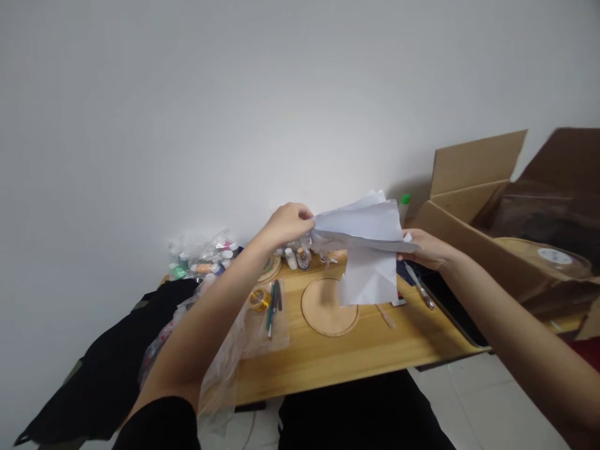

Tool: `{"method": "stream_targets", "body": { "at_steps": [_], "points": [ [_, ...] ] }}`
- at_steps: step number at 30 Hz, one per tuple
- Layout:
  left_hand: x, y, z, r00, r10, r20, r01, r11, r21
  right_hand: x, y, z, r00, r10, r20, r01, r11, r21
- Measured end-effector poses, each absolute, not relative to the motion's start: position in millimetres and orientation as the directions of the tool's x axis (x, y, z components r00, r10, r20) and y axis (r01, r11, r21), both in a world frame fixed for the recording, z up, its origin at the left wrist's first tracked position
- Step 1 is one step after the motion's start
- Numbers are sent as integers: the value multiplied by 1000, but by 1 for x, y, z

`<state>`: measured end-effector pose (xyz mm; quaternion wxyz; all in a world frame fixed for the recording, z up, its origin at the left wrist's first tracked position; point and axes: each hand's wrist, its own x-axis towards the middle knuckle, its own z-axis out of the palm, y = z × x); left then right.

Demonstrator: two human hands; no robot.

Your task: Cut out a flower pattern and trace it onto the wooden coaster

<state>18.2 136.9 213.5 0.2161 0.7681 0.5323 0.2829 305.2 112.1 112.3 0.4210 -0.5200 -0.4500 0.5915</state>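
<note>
Creased white paper sheets (360, 220) are stretched out above the table between both hands, with one part hanging down. My left hand (291, 224) pinches their left end between thumb and fingers. At the right end my right hand (427, 249) is closed on the edge of the paper; its fingers are partly hidden. Below the paper a round wooden board (323, 307) lies flat on the table, its right part covered from sight by the hanging sheet. Small bottles (297, 257) stand behind the board, partly behind the paper.
On the wooden table (281, 375) lie pens (272, 306), a roll of golden wire (259, 299) and a craft knife (419, 286). Bagged paint bottles (206, 259) sit at the back left, beside black cloth (126, 344). An open cardboard box (462, 247) stands at right, near a black tray (452, 306).
</note>
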Motion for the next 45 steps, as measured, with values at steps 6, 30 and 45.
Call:
{"method": "stream_targets", "body": {
  "at_steps": [6, 30, 45],
  "points": [
    [22, 140, 197, 341, 932, 122, 825, -359, 436, 308, 103, 119, -72, 961, -267, -16, -269, -963],
    [26, 154, 193, 91, 878, 469, 738, -376, 560, 311, 113, 122, -114, 944, -309, 4, -310, -951],
    [61, 145, 126, 327, 938, -118, -114, 163, 980, 316, 91, 147, 313, 944, 107, -137, 157, -978]
  ]
}}
